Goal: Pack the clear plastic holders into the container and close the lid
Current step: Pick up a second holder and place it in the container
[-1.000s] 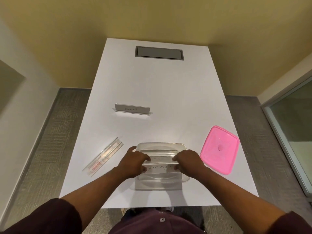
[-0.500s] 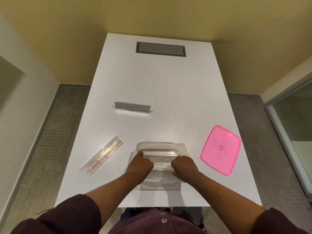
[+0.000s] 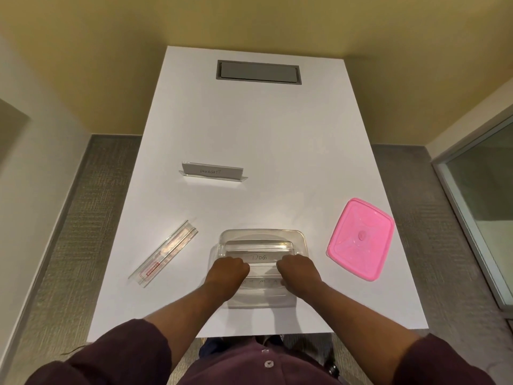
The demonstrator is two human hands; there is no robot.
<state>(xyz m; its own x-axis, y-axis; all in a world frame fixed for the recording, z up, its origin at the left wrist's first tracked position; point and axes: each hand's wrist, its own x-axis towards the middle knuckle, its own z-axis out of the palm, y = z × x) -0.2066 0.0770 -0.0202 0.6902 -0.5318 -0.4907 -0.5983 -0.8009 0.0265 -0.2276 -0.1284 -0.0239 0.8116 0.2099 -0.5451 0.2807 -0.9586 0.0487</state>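
Observation:
A clear plastic container [image 3: 262, 234] sits near the table's front edge. Inside it lie clear holders, one with a card reading DOG [image 3: 261, 257]. My left hand [image 3: 227, 276] and my right hand [image 3: 298, 275] are both closed over the ends of a clear holder [image 3: 262, 283] with faint writing, low in the container. Another clear holder with a red label [image 3: 165, 255] lies flat at the left. A third holder [image 3: 212, 171] stands upright farther back with a card in it. The pink lid [image 3: 361, 238] lies to the right of the container.
The white table [image 3: 277, 140] has a grey hatch [image 3: 258, 72] set in its far end. Grey carpet lies on both sides, a yellow wall behind, and a glass panel at the right.
Both hands have pulled back toward me and sunk lower into the container with the holder. The DOG card, hidden before, now shows beyond my knuckles.

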